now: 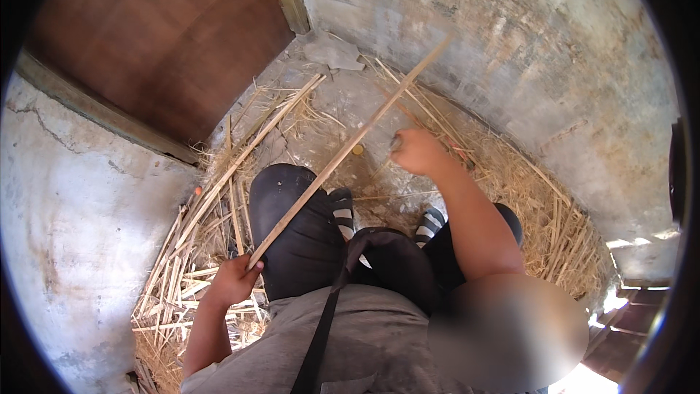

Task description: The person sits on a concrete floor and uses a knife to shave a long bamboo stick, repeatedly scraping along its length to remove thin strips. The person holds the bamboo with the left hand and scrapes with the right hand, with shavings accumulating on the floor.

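A left hand [235,281] grips the near end of a long, flat, pale-brown strip of wood or bamboo [343,151], its thumb and fingers closed around the tip beside the person's left thigh. The strip slants up and away to the right, passing over the left knee of a pair of black trousers [281,186] and above the floor toward the wall, its far end slightly blurred. To the right of the strip and apart from it, the right hand [415,150] is clenched around a small grey object [396,143], mostly hidden by the fingers, whose kind cannot be told.

Between the person's knees, feet in black-and-white striped footwear [430,226] stand on a worn grey floor [328,120], where a small, round, yellowish disc [358,149] lies near the strip. A grey shirt [357,314], crossed by a black strap [321,332], fills the lower foreground.

On the left, a loose heap of pale split strips [211,219] lies along the wall beside the person; on the right, a bank of fine straw-coloured shavings and slivers [529,201] follows the foot of a stained grey plaster wall [503,44]. Beyond, a flat pale-grey slab [333,52] lies on the floor near the corner, just beside the wooden frame of a reddish-brown door panel [168,36].
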A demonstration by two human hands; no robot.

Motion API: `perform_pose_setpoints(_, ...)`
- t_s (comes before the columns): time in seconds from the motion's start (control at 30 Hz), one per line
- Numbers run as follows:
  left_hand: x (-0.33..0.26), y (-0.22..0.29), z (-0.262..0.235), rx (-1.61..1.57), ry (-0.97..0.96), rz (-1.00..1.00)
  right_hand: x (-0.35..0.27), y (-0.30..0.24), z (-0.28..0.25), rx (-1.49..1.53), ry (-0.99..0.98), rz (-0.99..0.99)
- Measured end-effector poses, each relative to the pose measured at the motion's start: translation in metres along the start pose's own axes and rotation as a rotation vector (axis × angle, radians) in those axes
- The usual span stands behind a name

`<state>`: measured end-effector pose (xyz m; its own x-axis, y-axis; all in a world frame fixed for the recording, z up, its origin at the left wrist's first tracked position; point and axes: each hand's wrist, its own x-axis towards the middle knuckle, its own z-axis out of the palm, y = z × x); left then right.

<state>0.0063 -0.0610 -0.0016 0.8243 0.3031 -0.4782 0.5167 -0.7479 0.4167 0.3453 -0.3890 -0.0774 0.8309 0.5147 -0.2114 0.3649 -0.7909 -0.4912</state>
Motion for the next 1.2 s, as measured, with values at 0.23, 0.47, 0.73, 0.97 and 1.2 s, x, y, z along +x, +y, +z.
perform_pose_setpoints(0.23, 0.000, -0.005, 0.004, -0.069, -0.040, -0.035, -0.021, -0.039, -0.007, -0.003, -0.204, -0.185)
perform_pose_setpoints(0.47, 0.007, -0.008, 0.004, -0.042, -0.024, -0.002, 0.003, 0.000, 0.004, 0.112, -0.016, -0.061)
perform_pose_setpoints(0.73, 0.009, -0.016, 0.021, 0.075, 0.141, 0.106, -0.021, -0.047, -0.007, -0.033, -0.118, -0.188)
perform_pose_setpoints(0.97, 0.004, -0.013, 0.014, 0.120, 0.218, 0.180, 0.014, 0.033, 0.010, 0.111, 0.117, 0.036)
perform_pose_setpoints(1.2, 0.006, 0.000, -0.008, -0.017, -0.003, 0.000, -0.037, -0.073, -0.010, -0.202, -0.250, -0.313)
